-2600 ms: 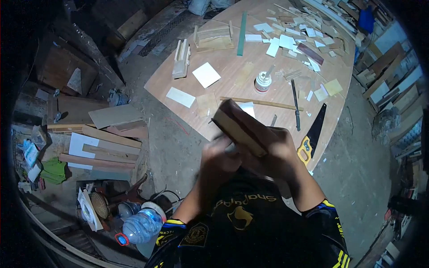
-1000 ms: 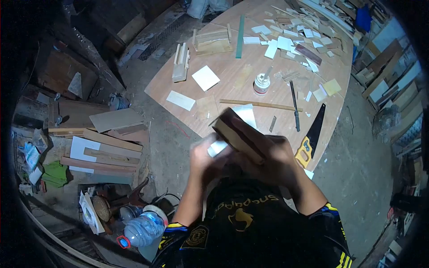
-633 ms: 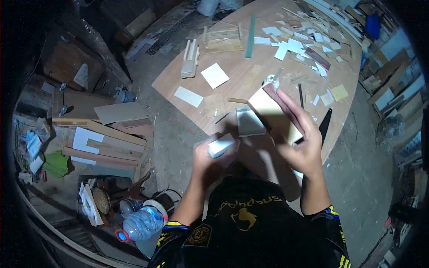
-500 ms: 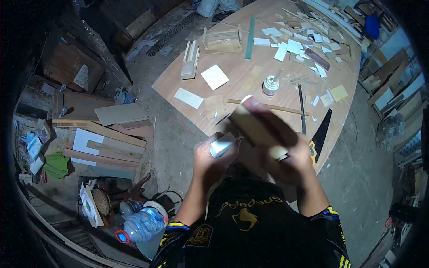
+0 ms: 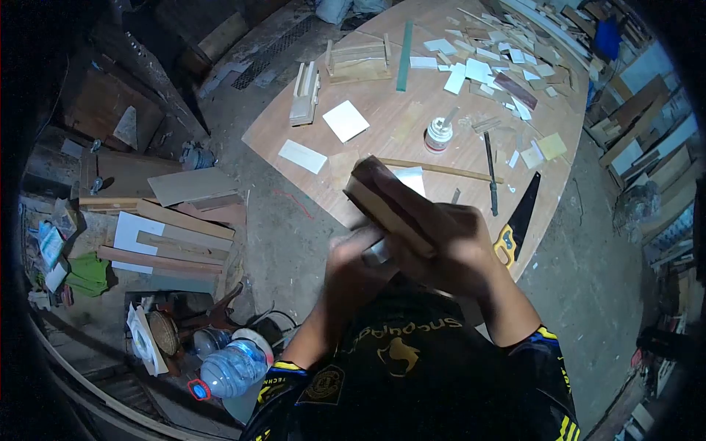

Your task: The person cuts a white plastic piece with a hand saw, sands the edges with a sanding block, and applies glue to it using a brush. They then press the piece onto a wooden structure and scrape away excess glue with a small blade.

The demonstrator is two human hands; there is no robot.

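My right hand [image 5: 457, 253], blurred, is closed around a wooden piece [image 5: 391, 204] with a dark reddish-brown face and a pale edge. The piece is tilted, its far end pointing up and left over the near edge of the table. My left hand [image 5: 351, 259], also smeared by motion, is closed on a small pale piece [image 5: 377, 253] with a flat, light face. It sits just below the wooden piece, close to my right hand. A white sheet-like piece [image 5: 409, 178] lies on the table behind the wooden piece, partly hidden by it.
On the table [image 5: 382, 132] are an open glue jar [image 5: 438, 135], a long wooden strip [image 5: 460, 171], a handsaw [image 5: 519, 220], a dark file-like tool [image 5: 491, 173] and two wooden assemblies. Offcuts [image 5: 482, 70] crowd the far right. Boards [image 5: 173, 242] and a water bottle [image 5: 228, 371] stand left.
My hands have come closer together. The wooden piece has moved left and turned, showing its dark face upward. The pale piece in my left hand has moved right and slightly down.
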